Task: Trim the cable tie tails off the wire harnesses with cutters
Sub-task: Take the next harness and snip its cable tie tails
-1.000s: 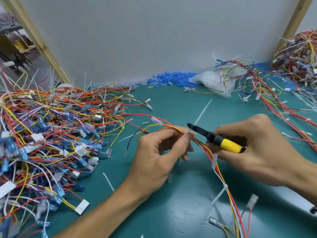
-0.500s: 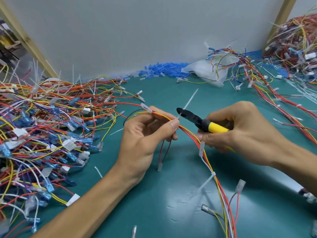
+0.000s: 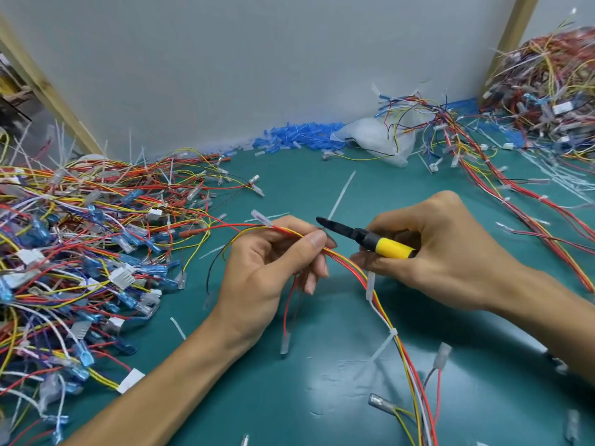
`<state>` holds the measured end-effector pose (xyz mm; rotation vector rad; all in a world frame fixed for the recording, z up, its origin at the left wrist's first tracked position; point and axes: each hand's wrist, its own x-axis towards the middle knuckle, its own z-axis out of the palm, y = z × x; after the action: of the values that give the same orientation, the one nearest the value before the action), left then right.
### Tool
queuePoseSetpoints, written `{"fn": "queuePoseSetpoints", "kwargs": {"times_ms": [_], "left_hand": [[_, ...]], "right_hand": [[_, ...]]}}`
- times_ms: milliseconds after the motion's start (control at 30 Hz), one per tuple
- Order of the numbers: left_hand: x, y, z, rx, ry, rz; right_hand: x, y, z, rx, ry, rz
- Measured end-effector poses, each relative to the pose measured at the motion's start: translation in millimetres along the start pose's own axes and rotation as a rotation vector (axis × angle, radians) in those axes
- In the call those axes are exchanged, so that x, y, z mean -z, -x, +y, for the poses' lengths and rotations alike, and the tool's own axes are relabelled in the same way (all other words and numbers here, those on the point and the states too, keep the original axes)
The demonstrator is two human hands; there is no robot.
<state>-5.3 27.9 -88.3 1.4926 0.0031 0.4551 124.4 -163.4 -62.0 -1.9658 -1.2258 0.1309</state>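
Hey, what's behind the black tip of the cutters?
A white cable tie tail rises behind the cutters, over the green table. Its base, where it meets the wire harness, is hidden by the tip and the left hand.

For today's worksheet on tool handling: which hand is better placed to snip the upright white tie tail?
Right. The right hand holds the cutters, tips beside the tie tail; the left hand pinches the harness.
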Motion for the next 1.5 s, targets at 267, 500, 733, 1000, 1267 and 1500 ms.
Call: {"fn": "queuePoseSetpoints", "kwargs": {"times_ms": [267, 500, 733, 1000, 1267, 1500], "left_hand": [[0.3, -2.1, -3.4, -0.004, -0.06, 0.058], [-1.0, -1.2, -2.5, 0.016, -0.085, 0.098], [4.5, -0.6, -5.1, 0.134, 0.019, 0.027], [-0.6, -1.1, -5.8, 0.205, 0.008, 0.036], [-1.0, -21.3, 0.0, 0.313, -0.011, -0.001], [-1.3, -15.3, -12.7, 0.175, -0.071, 0.07]], "right_hand": [[-2.9, -0.5, 5.4, -0.057, 0.063, 0.064], [-2.9, -2.0, 7.1, -0.111, 0.03, 0.079], [-9.6, -2.6, 14.7, -0.024, 0.157, 0.09], [-12.1, -5.4, 18.2, 0.021, 0.188, 0.148], [-14.2, -5.4, 22.5, 0.0, 0.19, 0.189], [-10.2, -4.9, 21.9, -0.05, 0.238, 0.211]]}}
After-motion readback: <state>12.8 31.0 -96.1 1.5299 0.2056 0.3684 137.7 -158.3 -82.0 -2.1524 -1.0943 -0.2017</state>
